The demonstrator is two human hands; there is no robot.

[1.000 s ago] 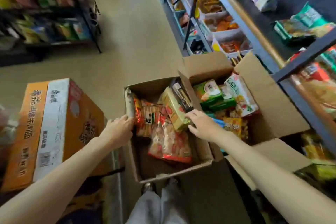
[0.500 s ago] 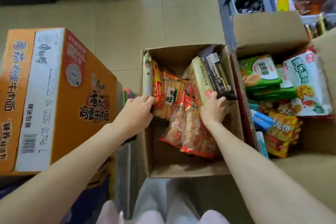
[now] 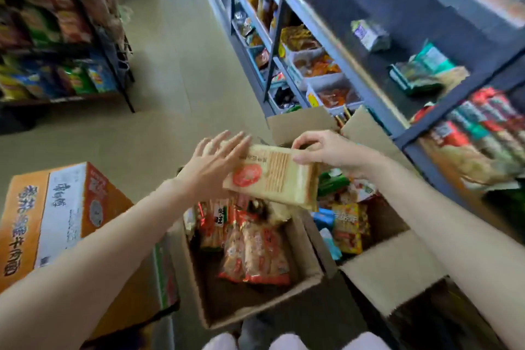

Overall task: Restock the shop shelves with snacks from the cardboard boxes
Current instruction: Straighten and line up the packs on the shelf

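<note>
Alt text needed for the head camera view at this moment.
A right hand grips a beige cracker pack above an open cardboard box of snacks, while the open left hand touches its end. Shop shelves stand to the right.

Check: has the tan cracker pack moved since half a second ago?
Yes. The cracker pack stood inside the open box before; now the right hand holds it lifted above the box, left hand flat against its end.

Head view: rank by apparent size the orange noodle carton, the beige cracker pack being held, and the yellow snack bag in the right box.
1. Orange noodle carton
2. Beige cracker pack, though it is nearer the camera
3. Yellow snack bag
</note>
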